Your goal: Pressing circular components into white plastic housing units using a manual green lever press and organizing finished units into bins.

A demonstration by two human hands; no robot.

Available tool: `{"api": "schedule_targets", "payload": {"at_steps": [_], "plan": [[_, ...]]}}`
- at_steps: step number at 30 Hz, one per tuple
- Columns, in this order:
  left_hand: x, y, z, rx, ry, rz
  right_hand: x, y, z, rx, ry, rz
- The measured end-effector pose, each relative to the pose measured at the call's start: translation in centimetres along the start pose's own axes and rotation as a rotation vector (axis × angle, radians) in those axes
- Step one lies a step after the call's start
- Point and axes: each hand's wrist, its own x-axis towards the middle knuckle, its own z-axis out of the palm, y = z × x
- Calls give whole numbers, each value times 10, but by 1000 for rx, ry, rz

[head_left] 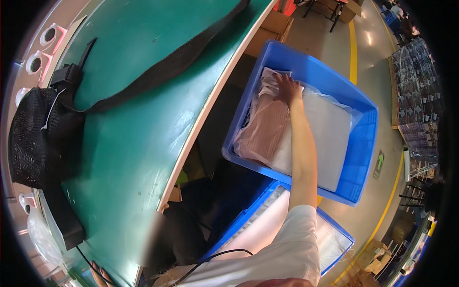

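My right hand (pixel 288 89) reaches into a blue plastic bin (pixel 306 60), its fingers spread over the far end of a clear plastic bag. Inside that bag (pixel 267 126) is something brown and finely ribbed; I cannot make out what. To the right of it in the same bin lies a flat whitish stack or sheet (pixel 327 138) under clear plastic. Only the fingers of my left hand (pixel 99 275) show, stretched out on the green table (pixel 138 158) at the lower left, close to a thin black cable.
A black mesh pouch with a wide strap (pixel 36 138) lies on the table's left side. A second blue bin (pixel 337 229) holding pale material stands below the first. Yellow lines (pixel 353 52) mark the floor, and stacked wrapped goods (pixel 418 91) stand at the far right.
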Motion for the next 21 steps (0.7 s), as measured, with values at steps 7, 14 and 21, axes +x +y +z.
{"api": "schedule_targets", "payload": {"at_steps": [7, 14, 21], "plan": [[-83, -88, -11, 200, 13, -60, 30, 1, 33, 26, 108, 4], [-101, -90, -15, 98, 60, -217, 19, 4, 27, 102, 82, -20], [-90, -74, -15, -165, 153, -443, 27, 11, 34, 139, 44, -109]]}}
